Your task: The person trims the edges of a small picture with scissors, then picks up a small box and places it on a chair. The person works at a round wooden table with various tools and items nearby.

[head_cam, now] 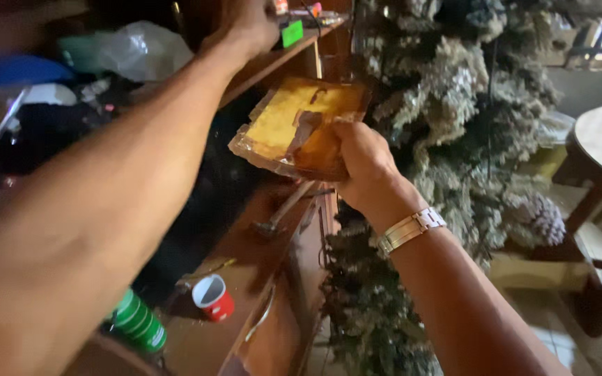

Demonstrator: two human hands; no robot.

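Right hand (365, 166) grips packet (299, 127): clear glossy plastic wrap, crinkled, over matt yellow-orange sheet, paper or card by look. Watch (410, 229) on wrist: polished metal links, silver-gold sheen. Shelf (273, 63) at 12 o'clock and cabinet (249, 257) below: dark brown wood, dull finish. Hammer (280, 212) on cabinet: metal head, worn. Red can (212, 297) and green can (138, 321) at 7 o'clock: glossy coating. Tree (454, 118) at 2 o'clock: rough, frosted artificial needles. Bag (137, 50) at 11 o'clock: translucent plastic film.

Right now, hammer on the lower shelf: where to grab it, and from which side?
Grip the hammer mid-handle, coming from above. It lies flat on the wooden shelf, handle bare and slanting up to the right, head at the lower left; nothing sits on it.
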